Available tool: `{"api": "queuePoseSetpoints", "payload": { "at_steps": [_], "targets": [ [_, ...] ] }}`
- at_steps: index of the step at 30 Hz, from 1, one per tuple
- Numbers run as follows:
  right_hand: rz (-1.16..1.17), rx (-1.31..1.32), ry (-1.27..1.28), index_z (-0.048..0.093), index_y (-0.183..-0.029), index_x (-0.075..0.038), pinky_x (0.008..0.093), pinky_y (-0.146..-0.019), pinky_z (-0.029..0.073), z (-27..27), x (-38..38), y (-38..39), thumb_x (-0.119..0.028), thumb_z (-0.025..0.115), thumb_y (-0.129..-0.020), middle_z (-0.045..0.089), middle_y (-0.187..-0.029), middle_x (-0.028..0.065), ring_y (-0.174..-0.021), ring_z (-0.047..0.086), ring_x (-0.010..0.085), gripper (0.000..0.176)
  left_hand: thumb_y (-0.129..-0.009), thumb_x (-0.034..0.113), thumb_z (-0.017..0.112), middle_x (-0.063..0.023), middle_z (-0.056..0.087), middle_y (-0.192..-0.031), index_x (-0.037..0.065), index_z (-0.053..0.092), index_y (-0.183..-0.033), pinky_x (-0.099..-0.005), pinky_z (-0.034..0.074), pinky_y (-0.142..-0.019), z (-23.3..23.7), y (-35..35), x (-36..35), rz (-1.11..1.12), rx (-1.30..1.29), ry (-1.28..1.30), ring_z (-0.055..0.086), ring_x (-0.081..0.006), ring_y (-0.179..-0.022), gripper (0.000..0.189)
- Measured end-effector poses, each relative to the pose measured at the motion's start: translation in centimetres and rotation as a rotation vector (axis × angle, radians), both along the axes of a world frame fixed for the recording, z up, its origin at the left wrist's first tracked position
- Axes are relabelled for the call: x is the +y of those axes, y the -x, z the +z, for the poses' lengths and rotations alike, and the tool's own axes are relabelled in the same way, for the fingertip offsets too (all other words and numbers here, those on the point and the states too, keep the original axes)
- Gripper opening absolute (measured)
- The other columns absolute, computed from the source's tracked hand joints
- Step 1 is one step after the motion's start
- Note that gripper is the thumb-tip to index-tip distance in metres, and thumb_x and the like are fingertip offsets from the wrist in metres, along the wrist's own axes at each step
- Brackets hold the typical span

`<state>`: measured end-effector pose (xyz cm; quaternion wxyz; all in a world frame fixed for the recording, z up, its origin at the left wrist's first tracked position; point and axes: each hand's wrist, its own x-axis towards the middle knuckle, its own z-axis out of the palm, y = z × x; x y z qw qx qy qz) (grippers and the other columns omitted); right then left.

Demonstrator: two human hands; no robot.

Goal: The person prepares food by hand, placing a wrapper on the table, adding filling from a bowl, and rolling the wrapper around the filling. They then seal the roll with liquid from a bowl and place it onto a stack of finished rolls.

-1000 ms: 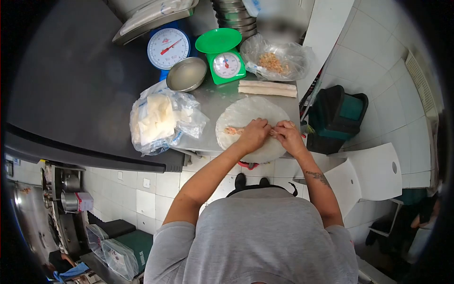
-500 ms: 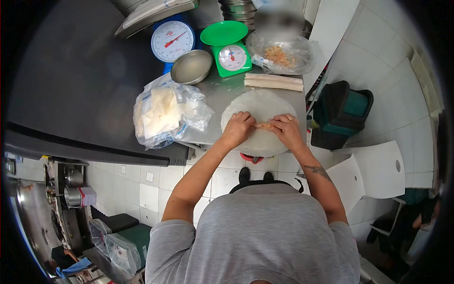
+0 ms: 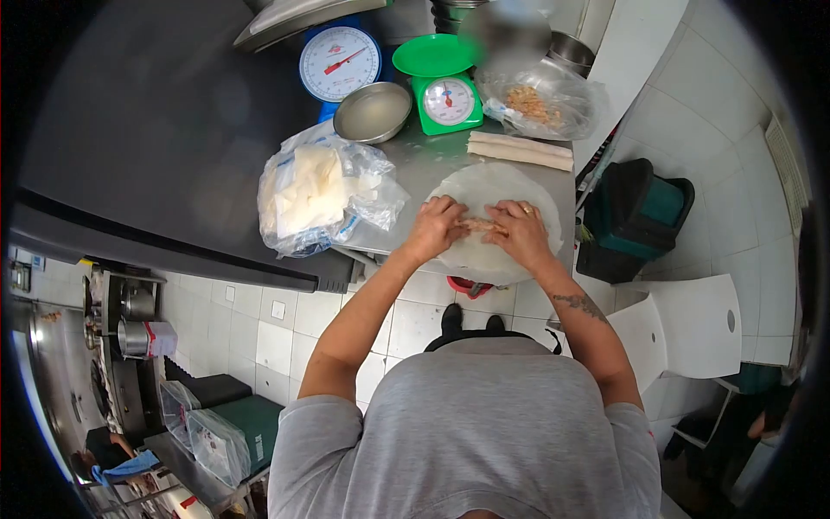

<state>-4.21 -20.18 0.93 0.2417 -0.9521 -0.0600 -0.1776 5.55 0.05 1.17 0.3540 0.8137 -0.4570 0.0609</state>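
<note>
A round white board [image 3: 510,183] lies at the front of the steel table. Between my hands, a strip of orange-brown filling [image 3: 477,226] rests on it, partly covered by something pale, perhaps a thin wrapper. My left hand [image 3: 437,228] is curled on the strip's left end, fingertips pressed down. On its right end sits my right hand [image 3: 521,232], fingers bent and wearing a ring. Just behind the board lie long pale rolls [image 3: 520,152] side by side. To the left, a plastic bag [image 3: 278,218] holds a stack of cream-coloured sheets [image 3: 313,189].
Behind stand a green scale [image 3: 448,102], a blue scale [image 3: 340,64] and a metal bowl [image 3: 373,114]. An open plastic bag [image 3: 577,111] holds orange filling. A dark bin [image 3: 635,221] and a white chair [image 3: 692,324] are on the right.
The view has shifted, so the table items appear farther right. Both hands stay on the strip; the right fingers have moved slightly, and less orange shows between the hands.
</note>
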Motion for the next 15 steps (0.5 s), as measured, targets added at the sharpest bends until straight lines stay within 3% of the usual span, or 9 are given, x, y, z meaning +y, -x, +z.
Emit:
{"api": "queuePoseSetpoints", "payload": {
  "at_steps": [7, 10, 15],
  "targets": [
    [-0.095, -0.080, 0.075, 0.072, -0.105, -0.015, 0.0411, -0.096, 0.037, 0.2, 2.8, -1.2, -0.030, 0.072, -0.076, 0.060, -0.107, 0.0003, -0.105, 0.053, 0.0224, 0.033, -0.068, 0.014, 0.077, -0.0063, 0.057, -0.096, 0.011, 0.067, -0.096, -0.0411, 0.044, -0.082, -0.3, -1.4, 1.7, -0.049, -0.002, -0.036, 0.054, -0.0291, -0.094, 0.030],
    [0.030, -0.020, 0.085, 0.068, -0.115, -0.014, 0.0410, -0.097, 0.036, -0.3, 2.8, -1.5, -0.035, 0.075, -0.074, 0.060, -0.109, 0.0029, -0.106, 0.053, 0.0237, 0.047, -0.068, 0.014, 0.078, -0.0078, 0.058, -0.097, 0.010, 0.067, -0.096, -0.0408, 0.044, -0.083, -0.4, -1.6, 2.2, -0.047, 0.006, -0.071, 0.055, -0.0301, -0.093, 0.030],
    [-0.075, 0.066, 0.027, 0.061, -0.126, -0.011, 0.0441, -0.097, 0.039, 1.2, 2.5, -0.9, -0.037, 0.075, -0.076, 0.059, -0.112, 0.0099, -0.107, 0.053, 0.0281, 0.058, -0.068, 0.014, 0.080, -0.0117, 0.058, -0.098, 0.007, 0.066, -0.103, -0.0414, 0.045, -0.082, 0.2, -1.6, 2.7, -0.061, 0.010, -0.028, 0.055, -0.0322, -0.094, 0.039]
  ]
}}
